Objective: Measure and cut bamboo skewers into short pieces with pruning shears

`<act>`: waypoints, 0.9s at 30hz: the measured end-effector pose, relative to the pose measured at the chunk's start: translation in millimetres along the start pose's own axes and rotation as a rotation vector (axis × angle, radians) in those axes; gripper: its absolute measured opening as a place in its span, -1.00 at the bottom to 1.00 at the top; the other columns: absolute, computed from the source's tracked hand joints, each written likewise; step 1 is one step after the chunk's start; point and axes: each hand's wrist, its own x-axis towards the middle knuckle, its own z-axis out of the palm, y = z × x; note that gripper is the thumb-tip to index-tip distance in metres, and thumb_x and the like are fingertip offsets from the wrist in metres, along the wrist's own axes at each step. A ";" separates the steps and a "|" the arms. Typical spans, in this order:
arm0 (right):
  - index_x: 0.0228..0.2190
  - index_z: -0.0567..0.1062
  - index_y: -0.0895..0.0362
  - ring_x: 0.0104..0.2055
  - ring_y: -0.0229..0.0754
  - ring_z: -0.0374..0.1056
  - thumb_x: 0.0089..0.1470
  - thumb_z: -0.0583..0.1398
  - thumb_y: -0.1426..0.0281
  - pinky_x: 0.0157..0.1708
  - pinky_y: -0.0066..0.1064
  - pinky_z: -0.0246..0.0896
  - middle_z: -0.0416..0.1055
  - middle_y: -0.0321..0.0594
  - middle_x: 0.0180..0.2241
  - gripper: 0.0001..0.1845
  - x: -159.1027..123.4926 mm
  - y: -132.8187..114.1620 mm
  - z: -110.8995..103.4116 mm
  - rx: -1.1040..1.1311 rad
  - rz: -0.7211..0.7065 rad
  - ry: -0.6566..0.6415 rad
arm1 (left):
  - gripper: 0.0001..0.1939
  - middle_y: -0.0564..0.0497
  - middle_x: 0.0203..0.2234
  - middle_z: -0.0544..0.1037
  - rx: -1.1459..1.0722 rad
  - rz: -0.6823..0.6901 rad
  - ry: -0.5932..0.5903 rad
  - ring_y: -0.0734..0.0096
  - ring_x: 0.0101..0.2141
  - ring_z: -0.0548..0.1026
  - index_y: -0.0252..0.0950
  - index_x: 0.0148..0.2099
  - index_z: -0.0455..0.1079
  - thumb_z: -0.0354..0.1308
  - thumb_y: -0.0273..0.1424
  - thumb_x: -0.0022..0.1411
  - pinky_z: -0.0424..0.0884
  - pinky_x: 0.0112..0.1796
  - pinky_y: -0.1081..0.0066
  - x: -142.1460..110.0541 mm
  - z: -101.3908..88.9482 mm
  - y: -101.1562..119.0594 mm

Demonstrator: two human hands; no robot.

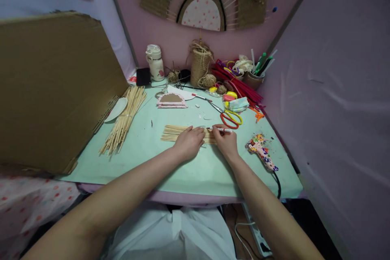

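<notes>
I see the sticks (pixel 170 133) on the table (pixel 183 174), long axis left to right; the left hand (pixel 189 143) rests flattened across their middle, while the right hand (pixel 227 143), nearer their right end, pinches 1 pen (pixel 226 130).

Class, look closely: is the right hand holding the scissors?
No, the right hand holds a white pen, while the scissors lie on the table beyond it.
</notes>
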 end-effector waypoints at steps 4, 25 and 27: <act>-0.43 0.55 0.15 -0.53 -0.22 0.33 0.05 0.12 0.21 -0.48 -0.44 0.18 0.48 -0.25 -0.57 -0.70 -0.7 0.4 1.0 -0.005 0.000 -0.001 | -0.67 -0.15 0.17 0.38 -0.001 -0.001 0.003 0.29 0.18 0.29 -0.31 0.09 0.34 -0.09 -0.39 0.37 0.13 0.18 0.17 0.0 0.6 0.0; -0.39 0.55 0.11 -0.45 -0.17 0.39 0.16 0.10 0.27 -0.38 -0.40 0.15 0.53 -0.21 -0.47 -0.74 -33.0 -6.0 -10.5 -0.186 -0.219 -0.090 | -0.65 -0.14 0.17 0.37 0.007 0.006 -0.004 0.27 0.17 0.30 -0.31 0.12 0.33 -0.12 -0.37 0.38 0.12 0.19 0.17 -0.6 -0.9 0.7; -0.37 0.54 0.12 -0.40 -0.16 0.41 0.17 0.10 0.30 -0.34 -0.39 0.15 0.55 -0.19 -0.43 -0.75 -39.9 -6.8 -12.9 -0.219 -0.267 -0.090 | -0.65 -0.14 0.18 0.36 0.001 0.004 -0.006 0.27 0.17 0.30 -0.30 0.12 0.32 -0.12 -0.38 0.38 0.12 0.19 0.15 -0.6 -0.9 0.9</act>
